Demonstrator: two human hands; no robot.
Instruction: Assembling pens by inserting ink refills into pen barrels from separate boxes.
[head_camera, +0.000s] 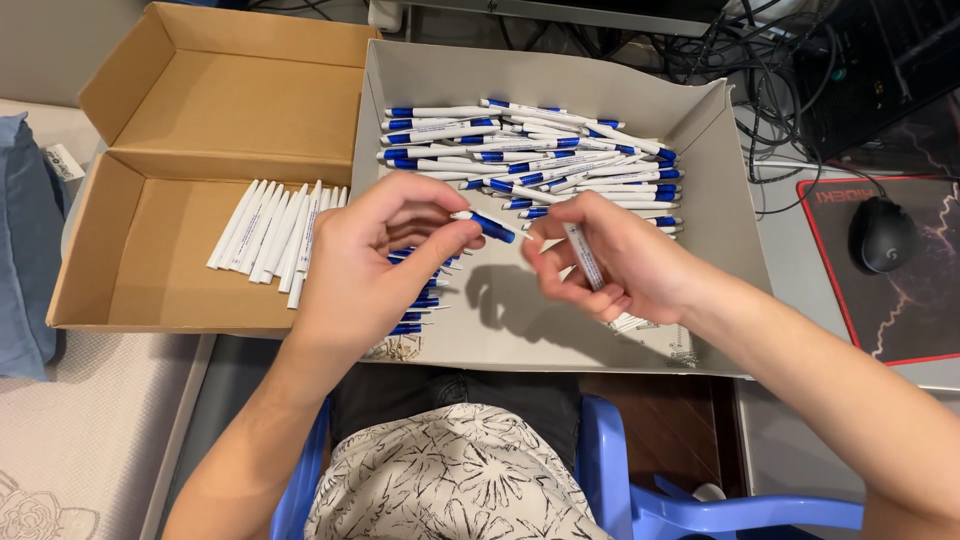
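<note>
Seen from above, going left to right: a brown cardboard box (150, 240) holds a neat row of white pen barrels (275, 235). Beside it, a grey cardboard tray (700, 250) carries a loose heap of blue-and-white pens (530, 150). Over the tray, the left hand (365, 265) pinches a blue-tipped pen part (490, 224) between thumb and fingers. The right hand (610, 265) curls around a white barrel (583, 255), apparently gripping it, though its fingers hide much. Further right, a black computer mouse (882, 234) sits on a mat. The two pieces are held in fingertips only; a slip could drop either into the heap, mixing it among whole pens.
</note>
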